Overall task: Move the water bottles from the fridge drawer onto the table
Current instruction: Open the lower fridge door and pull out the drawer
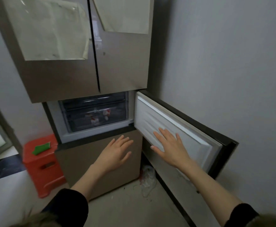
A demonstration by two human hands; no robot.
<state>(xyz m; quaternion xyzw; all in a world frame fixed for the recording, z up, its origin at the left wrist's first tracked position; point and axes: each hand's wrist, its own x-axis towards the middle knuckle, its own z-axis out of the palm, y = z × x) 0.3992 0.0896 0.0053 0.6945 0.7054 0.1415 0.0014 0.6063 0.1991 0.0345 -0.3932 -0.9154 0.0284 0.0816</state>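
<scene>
1. The fridge [78, 79] has one middle compartment open; its door [175, 126] is swung out to the right, white liner facing the camera.
2. The right hand [170, 145] lies flat on that liner, fingers straight and spread, holding nothing.
3. The left hand [116, 153] hovers in front of the shut lower panel, just below the opening, fingers straight and slightly apart, empty.
4. Inside the opening sits a clear drawer [94, 117], pushed in.
5. Two bottles [94, 121] with red-and-white labels show through its front (blurred, so whether they stand or lie I cannot tell).
6. A red stool [42, 163] stands left of the fridge with a green cloth [41, 149] on top.
</scene>
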